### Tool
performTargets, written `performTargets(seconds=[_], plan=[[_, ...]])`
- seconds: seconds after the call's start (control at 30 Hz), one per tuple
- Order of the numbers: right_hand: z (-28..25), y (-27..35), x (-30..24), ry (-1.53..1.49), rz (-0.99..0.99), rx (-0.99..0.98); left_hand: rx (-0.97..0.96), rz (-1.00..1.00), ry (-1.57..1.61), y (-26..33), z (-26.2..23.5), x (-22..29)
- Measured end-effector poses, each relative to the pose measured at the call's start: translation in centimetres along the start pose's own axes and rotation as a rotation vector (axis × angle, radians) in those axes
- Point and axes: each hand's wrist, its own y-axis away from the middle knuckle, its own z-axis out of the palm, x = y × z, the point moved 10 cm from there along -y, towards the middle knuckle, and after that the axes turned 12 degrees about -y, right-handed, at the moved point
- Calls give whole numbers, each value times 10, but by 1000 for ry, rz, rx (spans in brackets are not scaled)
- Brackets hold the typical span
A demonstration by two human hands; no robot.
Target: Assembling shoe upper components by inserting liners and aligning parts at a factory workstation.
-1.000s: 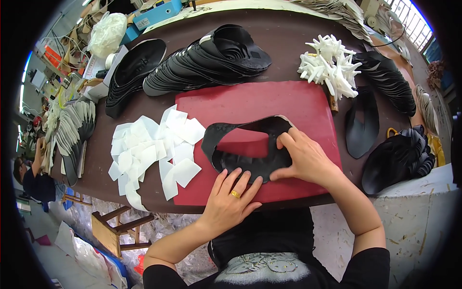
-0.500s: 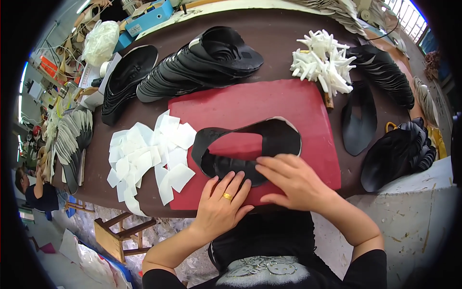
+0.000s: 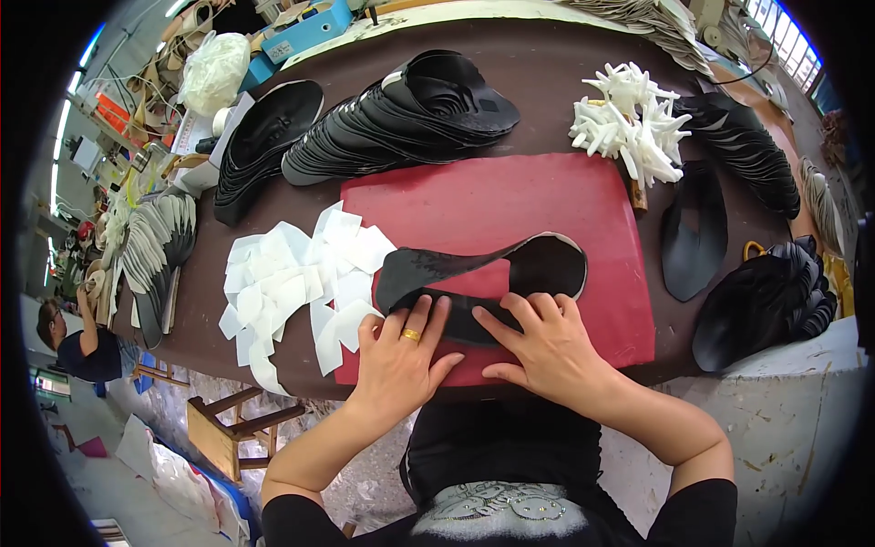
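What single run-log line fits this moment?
left hand: pressing black cut piece | right hand: pressing it | surface: red mat

- Your left hand (image 3: 401, 351) lies flat, fingers spread, on the near edge of a black shoe-upper piece (image 3: 474, 283).
- Your right hand (image 3: 538, 342) presses the same piece, just beside the left.
- The piece rests on a red mat (image 3: 510, 205).
- White paper pieces (image 3: 292, 283) lie fanned left of the mat.
- Stacked black cut pieces (image 3: 401, 114) sit beyond it.

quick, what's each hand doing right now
left hand: open, pressing flat on the black leather piece
right hand: open, fingers pressing the same piece
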Motion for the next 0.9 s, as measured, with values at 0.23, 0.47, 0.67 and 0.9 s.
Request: performTargets(seconds=[0.23,0.47,0.67,0.9], plan=[[6,-9,-5,-62,6,34,126,120,38,4,-19,13],[12,-4,-15,-72,-10,22,145,206,37,0,-22,16],[2,-10,-17,-239,47,-28,69,389,51,-13,-27,13],[-28,50,68,-52,298,61,240,350,207,-22,-34,-5]])
